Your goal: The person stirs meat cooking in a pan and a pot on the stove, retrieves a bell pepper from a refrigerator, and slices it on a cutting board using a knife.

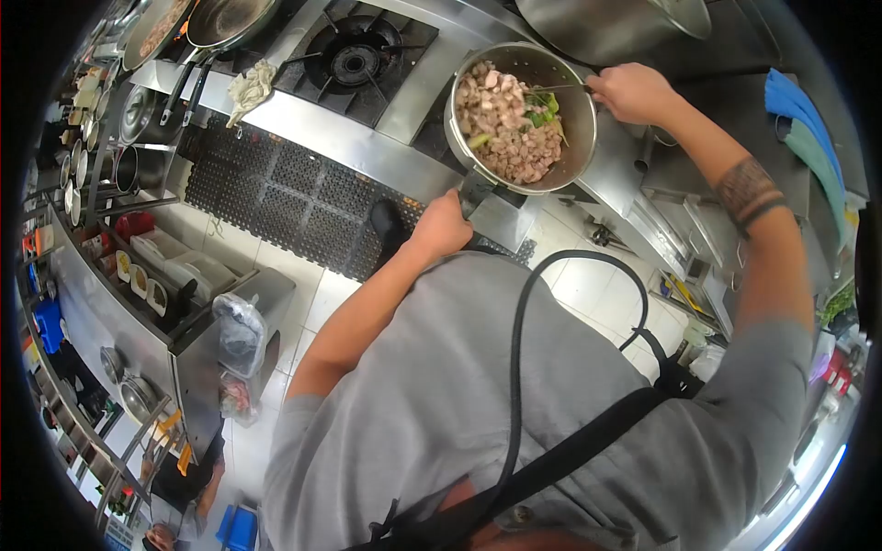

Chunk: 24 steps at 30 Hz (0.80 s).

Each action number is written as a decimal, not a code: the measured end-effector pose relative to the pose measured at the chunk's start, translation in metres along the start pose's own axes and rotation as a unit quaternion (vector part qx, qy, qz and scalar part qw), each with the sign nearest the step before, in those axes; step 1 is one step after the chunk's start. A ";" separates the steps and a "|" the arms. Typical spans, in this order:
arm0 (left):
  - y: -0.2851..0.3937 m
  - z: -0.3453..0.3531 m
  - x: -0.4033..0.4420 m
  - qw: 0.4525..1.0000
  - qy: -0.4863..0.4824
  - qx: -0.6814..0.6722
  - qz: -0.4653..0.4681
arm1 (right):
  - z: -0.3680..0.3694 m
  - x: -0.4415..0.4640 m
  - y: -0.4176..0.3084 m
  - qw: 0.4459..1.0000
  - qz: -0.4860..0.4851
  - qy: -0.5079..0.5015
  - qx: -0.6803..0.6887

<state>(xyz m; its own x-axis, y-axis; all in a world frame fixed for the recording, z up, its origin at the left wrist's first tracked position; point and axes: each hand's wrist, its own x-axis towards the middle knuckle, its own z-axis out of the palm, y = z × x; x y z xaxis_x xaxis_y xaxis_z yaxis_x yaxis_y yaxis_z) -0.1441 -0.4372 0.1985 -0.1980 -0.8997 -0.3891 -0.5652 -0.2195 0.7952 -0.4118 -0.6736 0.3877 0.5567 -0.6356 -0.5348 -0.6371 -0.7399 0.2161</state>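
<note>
A deep metal pot [585, 151] sits at the stove's front edge, full of diced pale meat [514, 129] with some green leaves [544, 112] on the right side. My left hand [443, 223] is closed around the pot's dark handle [475, 189], on the side nearest my body. Over the right rim, my right hand [632, 92] grips a thin-handled metal utensil [557, 88]. Its far end is down among the food, so its shape there is hidden.
Left of the pot is a bare gas burner [355, 60]; a crumpled cloth [252, 90] and a frying pan [220, 20] lie beyond. A large metal vessel [616, 28] stands behind. Another person [188, 500] is at lower left. A black rubber mat [276, 193] covers the floor.
</note>
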 end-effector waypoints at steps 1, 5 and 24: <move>-0.001 0.000 0.000 1.000 0.001 0.001 0.000 | -0.009 -0.014 0.000 0.999 0.002 0.020 -0.031; 0.002 -0.011 0.002 1.000 -0.018 0.020 0.011 | -0.035 -0.066 -0.009 0.998 0.036 0.031 -0.051; -0.001 -0.007 0.000 1.000 -0.019 0.001 0.019 | 0.006 -0.035 -0.077 0.982 0.185 -0.033 -0.020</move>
<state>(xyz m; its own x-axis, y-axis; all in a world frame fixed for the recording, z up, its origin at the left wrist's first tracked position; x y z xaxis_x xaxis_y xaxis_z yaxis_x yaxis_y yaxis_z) -0.1380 -0.4400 0.2011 -0.2495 -0.8926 -0.3754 -0.5582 -0.1842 0.8090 -0.3850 -0.5929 0.3852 0.2540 -0.8481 -0.4649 -0.7677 -0.4692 0.4365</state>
